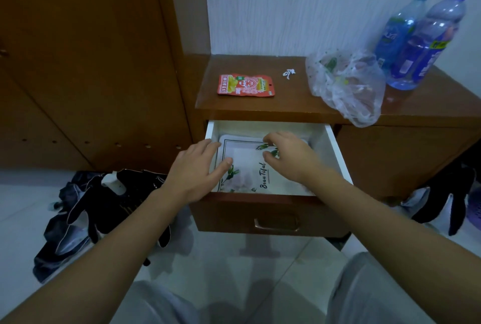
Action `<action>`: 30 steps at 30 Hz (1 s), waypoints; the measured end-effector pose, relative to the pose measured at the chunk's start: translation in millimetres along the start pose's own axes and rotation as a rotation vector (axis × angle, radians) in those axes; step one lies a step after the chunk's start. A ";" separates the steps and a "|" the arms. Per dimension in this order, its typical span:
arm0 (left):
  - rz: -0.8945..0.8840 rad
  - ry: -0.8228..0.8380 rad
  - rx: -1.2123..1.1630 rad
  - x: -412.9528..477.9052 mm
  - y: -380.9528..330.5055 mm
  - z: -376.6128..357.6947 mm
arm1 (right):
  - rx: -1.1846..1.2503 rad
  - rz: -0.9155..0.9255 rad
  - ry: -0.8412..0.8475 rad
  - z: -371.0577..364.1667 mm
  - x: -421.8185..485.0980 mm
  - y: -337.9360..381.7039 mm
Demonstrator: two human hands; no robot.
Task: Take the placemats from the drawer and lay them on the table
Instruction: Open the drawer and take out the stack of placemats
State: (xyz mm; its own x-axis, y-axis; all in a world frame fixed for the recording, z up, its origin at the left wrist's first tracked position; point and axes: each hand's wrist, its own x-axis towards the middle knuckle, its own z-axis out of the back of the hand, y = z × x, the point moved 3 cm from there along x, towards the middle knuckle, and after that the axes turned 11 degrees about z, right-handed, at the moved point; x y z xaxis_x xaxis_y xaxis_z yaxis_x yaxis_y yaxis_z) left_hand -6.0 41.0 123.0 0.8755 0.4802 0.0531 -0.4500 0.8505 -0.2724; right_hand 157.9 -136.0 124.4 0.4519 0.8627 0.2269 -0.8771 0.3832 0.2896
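The wooden drawer (270,215) of a low brown table (250,104) is pulled out, and its inside is white. White placemats (247,167) with green leaves and dark script lie flat inside it. My left hand (194,171) reaches in at the left edge of the top placemat, fingers spread, thumb on its surface. My right hand (289,157) hovers over the placemat's right part with curled fingers touching it. Neither hand has lifted anything.
On the tabletop lie a red snack packet (246,85), a crumpled clear plastic bag (346,84), a small white scrap (289,73) and two blue water bottles (416,39). Dark clothes (91,209) lie on the tiled floor at left. A brown wardrobe (86,58) stands left.
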 end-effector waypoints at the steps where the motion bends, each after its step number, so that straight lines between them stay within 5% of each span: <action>1: -0.007 0.000 0.012 2.3 -1.0 -3.9 | -0.001 -0.025 0.040 -5.8 4.2 -10.1; 15: -0.080 0.021 0.085 18.8 -20.5 -20.9 | -0.005 -0.235 0.188 -24.2 -17.3 -73.9; 24: -0.085 -0.021 0.069 12.6 -22.3 -19.3 | 0.088 -0.603 0.320 -37.0 -34.0 -82.0; 30: -0.068 -0.032 0.043 10.0 -22.6 -17.8 | 0.043 -0.613 0.689 -43.7 -38.6 -65.9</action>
State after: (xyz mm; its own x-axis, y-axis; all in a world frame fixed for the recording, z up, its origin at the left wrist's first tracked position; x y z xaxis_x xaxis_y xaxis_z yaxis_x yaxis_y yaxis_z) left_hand 16.1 22.8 112.5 0.8984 0.4273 0.1009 -0.3976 0.8893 -0.2258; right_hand 191.1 -180.2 55.9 0.6263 0.5243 -0.5769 -0.5035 0.8370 0.2141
